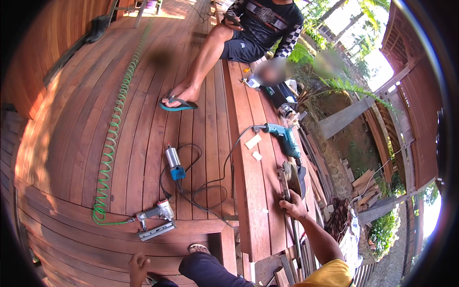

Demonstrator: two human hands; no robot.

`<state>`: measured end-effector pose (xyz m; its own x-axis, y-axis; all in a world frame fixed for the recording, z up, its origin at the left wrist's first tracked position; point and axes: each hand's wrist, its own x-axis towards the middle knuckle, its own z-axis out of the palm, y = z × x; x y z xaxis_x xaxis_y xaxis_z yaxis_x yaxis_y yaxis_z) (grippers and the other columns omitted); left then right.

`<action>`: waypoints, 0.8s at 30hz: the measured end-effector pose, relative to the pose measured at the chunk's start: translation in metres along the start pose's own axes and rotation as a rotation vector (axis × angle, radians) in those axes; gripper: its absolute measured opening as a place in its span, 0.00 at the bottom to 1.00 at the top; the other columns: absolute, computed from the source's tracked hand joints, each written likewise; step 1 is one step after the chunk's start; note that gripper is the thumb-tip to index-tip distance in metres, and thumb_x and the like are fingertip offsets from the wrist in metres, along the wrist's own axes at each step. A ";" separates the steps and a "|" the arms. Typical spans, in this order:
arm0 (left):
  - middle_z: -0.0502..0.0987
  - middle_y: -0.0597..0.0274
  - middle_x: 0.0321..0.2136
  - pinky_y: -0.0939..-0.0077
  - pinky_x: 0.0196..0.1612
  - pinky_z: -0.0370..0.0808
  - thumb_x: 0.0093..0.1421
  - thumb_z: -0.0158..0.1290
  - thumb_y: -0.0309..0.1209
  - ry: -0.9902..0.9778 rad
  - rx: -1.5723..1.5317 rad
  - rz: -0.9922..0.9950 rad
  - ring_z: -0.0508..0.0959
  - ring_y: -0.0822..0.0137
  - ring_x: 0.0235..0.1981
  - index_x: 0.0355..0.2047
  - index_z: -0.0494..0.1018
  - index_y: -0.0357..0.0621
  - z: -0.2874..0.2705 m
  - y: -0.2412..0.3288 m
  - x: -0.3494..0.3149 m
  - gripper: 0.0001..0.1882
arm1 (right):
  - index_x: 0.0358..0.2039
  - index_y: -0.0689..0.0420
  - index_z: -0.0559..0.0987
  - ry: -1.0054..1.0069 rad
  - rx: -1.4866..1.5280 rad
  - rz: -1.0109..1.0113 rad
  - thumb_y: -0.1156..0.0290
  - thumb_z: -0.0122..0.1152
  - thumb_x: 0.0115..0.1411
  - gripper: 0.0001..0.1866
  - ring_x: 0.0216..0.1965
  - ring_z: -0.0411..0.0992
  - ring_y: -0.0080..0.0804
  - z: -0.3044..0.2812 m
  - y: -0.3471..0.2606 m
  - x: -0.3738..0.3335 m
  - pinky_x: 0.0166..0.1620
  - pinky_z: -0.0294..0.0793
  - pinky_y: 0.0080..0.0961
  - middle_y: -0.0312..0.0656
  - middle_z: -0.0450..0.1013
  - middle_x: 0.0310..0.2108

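My right hand (294, 206) is closed around a long, dark metal tool (297, 239) that lies lengthwise along the right side of the plank bench (256, 191). Its far end meets a grey metal piece (288, 171) and a dark curved part; what kind of tool it is, I cannot make out. Just beyond lies a teal power drill (285, 137) with its cord trailing to the left. Low at the left, my left hand (138, 264) hangs over the deck with fingers curled and nothing visible in them. A nail gun (157, 217) rests on the deck step ahead of it.
A green coiled air hose (114, 126) runs across the deck to the nail gun. A silver and blue trim router (175, 162) lies among looped black cords. Another person (260, 28) sits on the bench's far end, holding a phone. Lumber (366, 184) is stacked below, right.
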<state>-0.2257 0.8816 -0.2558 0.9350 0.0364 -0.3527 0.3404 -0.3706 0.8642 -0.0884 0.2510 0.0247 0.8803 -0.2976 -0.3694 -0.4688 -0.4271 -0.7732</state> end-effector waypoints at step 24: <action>0.71 0.32 0.64 0.40 0.64 0.73 0.49 0.76 0.48 0.267 0.306 -0.329 0.72 0.34 0.66 0.64 0.58 0.35 0.281 0.177 0.463 0.53 | 0.61 0.65 0.76 0.667 -0.730 -0.553 0.61 0.64 0.71 0.25 0.50 0.76 0.56 0.074 -0.074 0.051 0.54 0.74 0.48 0.57 0.77 0.51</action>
<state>0.2395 0.5717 -0.3672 0.7898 0.4175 -0.4494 0.6133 -0.5527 0.5643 -0.0036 0.3309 0.0248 0.8681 -0.2156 0.4471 -0.1496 -0.9725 -0.1785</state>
